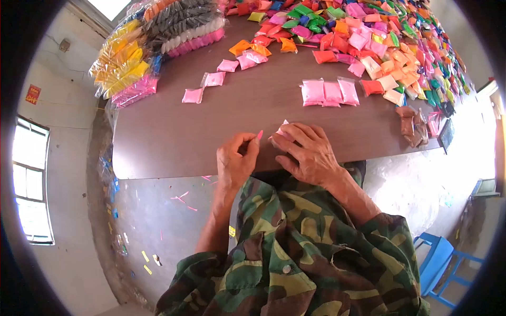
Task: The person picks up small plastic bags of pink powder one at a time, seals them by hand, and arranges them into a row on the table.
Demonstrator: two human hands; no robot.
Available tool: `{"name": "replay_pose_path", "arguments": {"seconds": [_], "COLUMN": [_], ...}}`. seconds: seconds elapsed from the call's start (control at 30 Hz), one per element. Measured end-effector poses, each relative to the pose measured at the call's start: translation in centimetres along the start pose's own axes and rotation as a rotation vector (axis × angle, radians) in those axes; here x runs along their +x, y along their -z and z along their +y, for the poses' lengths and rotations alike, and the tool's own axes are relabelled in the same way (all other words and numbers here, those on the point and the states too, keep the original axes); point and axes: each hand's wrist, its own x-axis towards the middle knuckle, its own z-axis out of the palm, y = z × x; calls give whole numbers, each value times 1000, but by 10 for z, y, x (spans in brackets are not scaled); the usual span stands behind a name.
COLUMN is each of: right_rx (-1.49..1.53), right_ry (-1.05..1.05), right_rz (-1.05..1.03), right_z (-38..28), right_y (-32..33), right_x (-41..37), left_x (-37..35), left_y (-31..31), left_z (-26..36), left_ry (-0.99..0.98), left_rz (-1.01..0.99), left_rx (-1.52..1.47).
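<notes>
Near the table's front edge, my left hand (236, 159) is closed, with a small pink strip (260, 135) pinched between thumb and forefinger. To its right, my right hand (310, 154) lies over a pink packet (284, 126), its fingers curled on it and covering most of it. Beyond that hand, pink packets (332, 92) lie side by side in a short row. Several more pink packets (214, 79) form a slanting line at the back left, leading to orange packets (241, 48).
A big heap of many-coloured packets (363, 37) fills the table's back right. Bundled clear bags of packets (126, 60) are stacked at the back left. Brown packets (412, 126) lie at the right edge of the brown table (174, 142). A blue stool (437, 258) stands right.
</notes>
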Motion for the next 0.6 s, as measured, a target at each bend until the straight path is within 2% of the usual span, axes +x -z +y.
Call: {"name": "replay_pose_path", "arguments": {"seconds": [0.13,0.23,0.43,0.6], "right_rx": [-35,-36,-85,-85], "right_ry": [-39,-86,-46,-45], "right_rz": [54,109,167,157], "right_z": [-1,-3,-2,-2], "right_y": [-4,-6,-9,-9], "right_x": [1,0,-3,-5], "left_x": [-7,-8,-16,-7], "left_y": [-8,-20,-34,-31], "left_z": [4,0,5,7], "left_ry": [-91,-203,-165,-254], "left_rz": [5,84,31,29], "left_rx": [5,30,44,328]}}
